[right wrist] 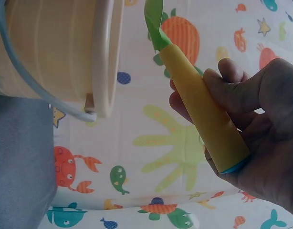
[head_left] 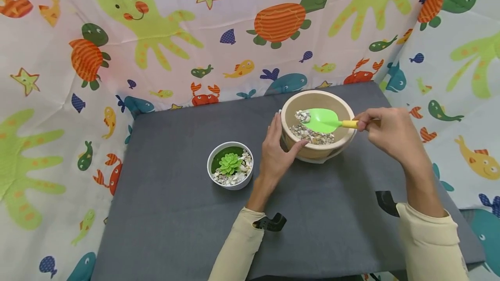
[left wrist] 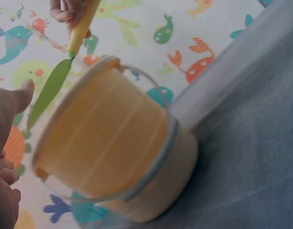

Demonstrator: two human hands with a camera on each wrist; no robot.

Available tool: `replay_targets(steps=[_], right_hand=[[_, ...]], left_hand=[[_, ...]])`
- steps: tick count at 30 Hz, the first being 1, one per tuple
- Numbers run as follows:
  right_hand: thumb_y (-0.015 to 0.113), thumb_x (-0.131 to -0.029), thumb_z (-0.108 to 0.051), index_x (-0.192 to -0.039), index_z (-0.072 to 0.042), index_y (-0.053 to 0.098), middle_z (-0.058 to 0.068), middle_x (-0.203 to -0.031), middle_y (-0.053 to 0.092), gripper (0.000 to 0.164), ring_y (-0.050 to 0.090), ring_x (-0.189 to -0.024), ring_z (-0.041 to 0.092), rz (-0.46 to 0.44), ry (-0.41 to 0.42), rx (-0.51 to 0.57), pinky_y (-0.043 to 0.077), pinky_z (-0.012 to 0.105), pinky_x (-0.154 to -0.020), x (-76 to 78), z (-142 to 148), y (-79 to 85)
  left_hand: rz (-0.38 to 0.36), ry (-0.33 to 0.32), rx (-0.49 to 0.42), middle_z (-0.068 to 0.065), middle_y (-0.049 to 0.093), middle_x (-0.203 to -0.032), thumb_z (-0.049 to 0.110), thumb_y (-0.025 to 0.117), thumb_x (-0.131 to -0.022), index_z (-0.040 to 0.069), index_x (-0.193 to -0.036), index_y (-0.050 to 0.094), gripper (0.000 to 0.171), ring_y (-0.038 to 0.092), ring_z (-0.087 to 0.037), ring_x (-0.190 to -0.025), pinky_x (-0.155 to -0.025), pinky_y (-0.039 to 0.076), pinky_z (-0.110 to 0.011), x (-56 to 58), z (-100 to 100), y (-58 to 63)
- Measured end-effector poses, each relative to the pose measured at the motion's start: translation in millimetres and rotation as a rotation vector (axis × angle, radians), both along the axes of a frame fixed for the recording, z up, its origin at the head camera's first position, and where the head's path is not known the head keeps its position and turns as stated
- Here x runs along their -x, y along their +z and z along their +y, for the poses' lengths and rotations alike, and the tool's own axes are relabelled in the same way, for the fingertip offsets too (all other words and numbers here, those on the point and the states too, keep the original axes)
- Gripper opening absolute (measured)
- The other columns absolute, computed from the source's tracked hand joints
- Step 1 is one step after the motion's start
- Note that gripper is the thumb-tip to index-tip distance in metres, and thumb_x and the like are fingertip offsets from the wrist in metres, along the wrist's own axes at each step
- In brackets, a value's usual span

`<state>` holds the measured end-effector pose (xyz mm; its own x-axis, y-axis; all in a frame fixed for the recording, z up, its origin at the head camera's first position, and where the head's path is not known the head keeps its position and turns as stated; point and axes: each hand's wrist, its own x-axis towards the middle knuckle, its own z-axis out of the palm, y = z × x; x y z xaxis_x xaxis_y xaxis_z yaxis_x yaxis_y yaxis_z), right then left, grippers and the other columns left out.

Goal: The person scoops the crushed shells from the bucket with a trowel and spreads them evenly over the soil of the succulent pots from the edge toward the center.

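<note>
A beige toy bucket (head_left: 318, 153) with pebbles (head_left: 312, 135) at its bottom stands at the back right of the table. My right hand (head_left: 392, 131) grips the yellow handle of a toy shovel (head_left: 322, 120), its fingers wrapped round the handle (right wrist: 204, 105). The shovel's green blade lies over the bucket's opening, with a small heap of pebbles (head_left: 302, 116) at its tip. At the bucket's left side is my left hand (head_left: 275, 155), its fingers extended along the wall and the thumb by the front rim. The left wrist view shows the bucket's pale handle (left wrist: 158, 162) hanging down.
A white pot (head_left: 230, 184) with a green succulent (head_left: 229, 164) and pale pebbles stands to the left of my left hand. Grey cloth covers the table (head_left: 175, 220). A curtain (head_left: 234, 3) printed with sea animals hangs behind and at both sides.
</note>
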<state>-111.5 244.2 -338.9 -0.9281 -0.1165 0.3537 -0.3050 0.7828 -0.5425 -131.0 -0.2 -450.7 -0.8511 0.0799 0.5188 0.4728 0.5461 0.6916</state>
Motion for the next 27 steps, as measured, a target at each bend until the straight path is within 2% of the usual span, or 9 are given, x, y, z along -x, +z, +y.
replay_targets(steps=[3, 8, 12, 17, 21, 25, 27], right_hand=[[0.056, -0.073, 0.014, -0.066, -0.005, 0.067, 0.012, -0.082, 0.069, 0.024, 0.049, -0.058, 0.017, 0.019, 0.019, 0.004, 0.029, 0.022, -0.037, -3.3, -4.6, 0.1], [0.054, -0.073, 0.015, -0.064, -0.009, 0.065, 0.009, -0.081, 0.069, 0.028, 0.046, -0.057, 0.014, 0.052, 0.053, 0.005, 0.029, 0.02, -0.039, -7.0, -12.5, -1.6], [0.054, -0.071, 0.017, -0.063, -0.01, 0.064, 0.007, -0.08, 0.069, 0.029, 0.045, -0.055, 0.013, 0.062, 0.082, 0.011, 0.029, 0.02, -0.038, -9.7, -20.0, -1.5], [0.055, -0.072, 0.015, -0.063, -0.011, 0.064, 0.007, -0.081, 0.069, 0.028, 0.051, -0.064, 0.014, 0.05, 0.126, 0.028, 0.033, 0.019, -0.04, -11.4, -31.9, -0.2], [0.059, -0.072, 0.013, -0.062, -0.014, 0.063, 0.006, -0.081, 0.069, 0.029, 0.056, -0.069, 0.015, 0.058, 0.158, 0.049, 0.038, 0.014, -0.048, -11.5, -40.5, 0.3], [0.061, -0.072, 0.012, -0.062, -0.015, 0.063, 0.005, -0.082, 0.069, 0.028, 0.058, -0.073, 0.013, 0.066, 0.186, 0.068, 0.041, 0.011, -0.06, -10.3, -49.0, 0.1], [0.061, -0.072, 0.012, -0.062, -0.015, 0.063, 0.004, -0.081, 0.069, 0.028, 0.057, -0.072, 0.013, 0.071, 0.195, 0.067, 0.04, 0.011, -0.061, -9.3, -53.3, -0.2]], left_hand=[[0.032, -0.007, 0.013, -0.005, 0.022, -0.15, 0.048, 0.068, -0.077, 0.011, -0.146, 0.019, 0.093, 0.022, -0.017, -0.136, -0.11, 0.02, -0.033, -3.4, -12.0, 6.8], [0.063, -0.015, 0.058, -0.009, 0.026, -0.148, 0.05, 0.065, -0.079, 0.01, -0.145, 0.021, 0.089, 0.02, -0.016, -0.137, -0.111, 0.018, -0.035, -8.5, -29.4, 15.8], [0.069, -0.007, 0.085, -0.006, 0.025, -0.149, 0.051, 0.065, -0.079, 0.01, -0.145, 0.023, 0.089, 0.019, -0.015, -0.137, -0.111, 0.016, -0.035, -11.0, -42.2, 18.8], [0.083, 0.023, 0.091, -0.002, 0.025, -0.149, 0.051, 0.066, -0.078, 0.009, -0.144, 0.026, 0.088, 0.02, -0.016, -0.137, -0.111, 0.017, -0.038, -13.8, -57.7, 22.3], [0.082, 0.035, 0.096, 0.0, 0.024, -0.149, 0.051, 0.066, -0.078, 0.01, -0.145, 0.026, 0.088, 0.02, -0.016, -0.137, -0.11, 0.018, -0.039, -16.3, -69.3, 25.2], [0.09, 0.052, 0.107, -0.004, 0.027, -0.148, 0.049, 0.068, -0.077, 0.01, -0.144, 0.027, 0.088, 0.021, -0.017, -0.137, -0.11, 0.019, -0.042, -19.0, -81.0, 26.9], [0.099, 0.06, 0.117, -0.006, 0.028, -0.148, 0.048, 0.07, -0.076, 0.007, -0.143, 0.029, 0.089, 0.022, -0.018, -0.137, -0.109, 0.02, -0.044, -20.6, -86.7, 27.4]])
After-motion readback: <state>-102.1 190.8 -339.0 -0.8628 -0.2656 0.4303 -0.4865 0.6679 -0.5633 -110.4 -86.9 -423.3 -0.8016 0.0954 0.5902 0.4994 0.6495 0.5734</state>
